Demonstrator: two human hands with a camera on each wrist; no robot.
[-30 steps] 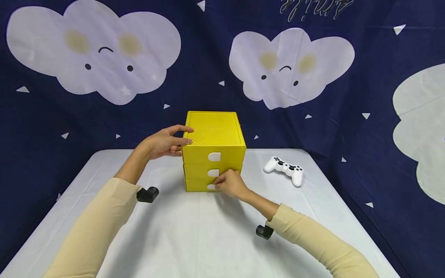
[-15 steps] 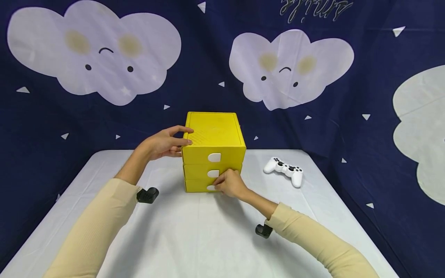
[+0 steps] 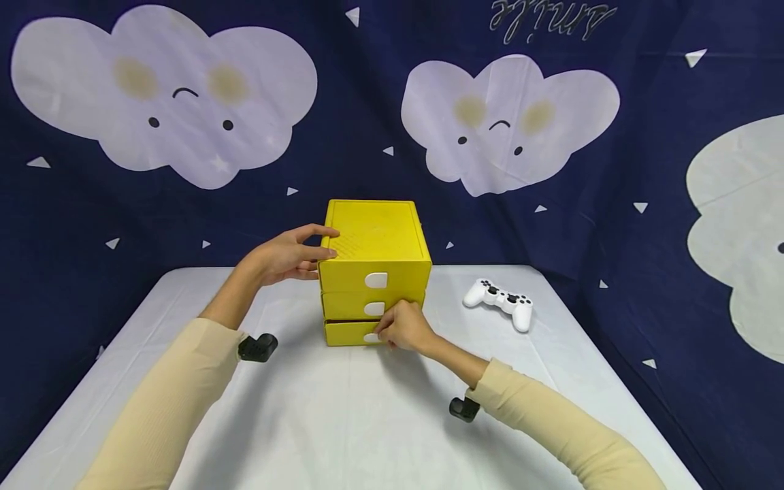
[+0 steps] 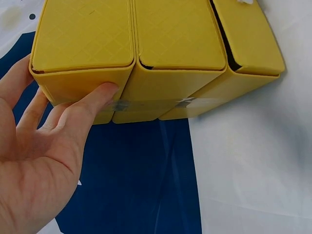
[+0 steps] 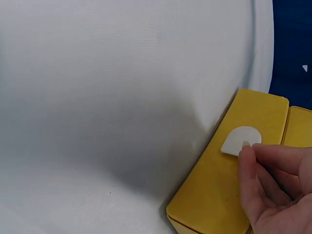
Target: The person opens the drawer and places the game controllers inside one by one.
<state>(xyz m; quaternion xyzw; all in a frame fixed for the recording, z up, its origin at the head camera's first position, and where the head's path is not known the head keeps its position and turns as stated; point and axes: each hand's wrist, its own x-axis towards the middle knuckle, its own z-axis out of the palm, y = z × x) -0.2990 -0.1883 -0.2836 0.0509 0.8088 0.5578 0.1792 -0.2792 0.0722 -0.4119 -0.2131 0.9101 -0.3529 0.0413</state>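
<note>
A yellow three-drawer cabinet point(image 3: 376, 228) stands on the white table, with a white tab on each drawer front. My left hand point(image 3: 284, 255) rests on its upper left edge, fingers spread fairly straight over the top and against the side. In the left wrist view, one digit of the left hand point(image 4: 53, 151) presses the side wall. My right hand point(image 3: 407, 327) pinches the white handle point(image 5: 241, 140) of the bottom drawer point(image 3: 349, 333) between thumb and finger. That drawer stands out slightly, with a dark gap above its front. The upper two drawers look closed.
A white game controller point(image 3: 499, 303) lies on the table point(image 3: 306, 422) to the right of the cabinet. Behind the table hangs a dark blue cloth point(image 3: 361, 102) with cloud prints. Clear tape point(image 4: 151, 105) runs across the cabinet's side.
The bottom drawer has come out slightly toward me, with my right hand moving along on its handle. The left hand keeps its place on the cabinet. The head view has shifted a little.
</note>
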